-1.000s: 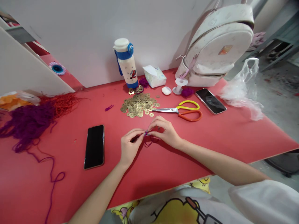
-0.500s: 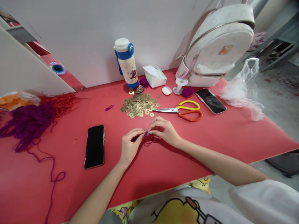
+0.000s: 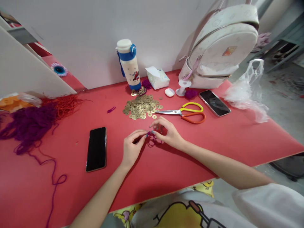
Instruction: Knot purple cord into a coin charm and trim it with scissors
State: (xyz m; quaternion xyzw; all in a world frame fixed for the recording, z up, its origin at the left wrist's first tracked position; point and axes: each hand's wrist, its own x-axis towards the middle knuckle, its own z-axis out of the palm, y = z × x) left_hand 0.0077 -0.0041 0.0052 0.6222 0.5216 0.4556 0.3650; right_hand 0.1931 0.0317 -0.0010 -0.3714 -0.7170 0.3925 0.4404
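Over the red table my left hand (image 3: 133, 148) pinches a small bunch of purple yarn (image 3: 152, 141) between thumb and fingertips. Loops of that yarn hang down to the right of the pinch. My right hand (image 3: 169, 134) is close against it, thumb tip touching the yarn and the index finger raised apart from the thumb. Part of the knotted bit is hidden by the fingertips. Just beyond both hands lies a pile of brass coins with holes (image 3: 142, 107). Scissors (image 3: 184, 112) with a yellow and an orange handle point at the pile.
A black phone (image 3: 96, 149) lies left of my hands, with a purple yarn heap (image 3: 30, 122) farther left. Behind the coins stand a bottle (image 3: 129, 66) and a tissue pack (image 3: 158, 78). To the right are a spool (image 3: 182, 88), another phone (image 3: 215, 103) and a white backpack (image 3: 220, 47).
My right index finger has lifted away from the thumb, so the right hand's pinch has parted. The left hand keeps its hold, and the yarn loops have shifted slightly.
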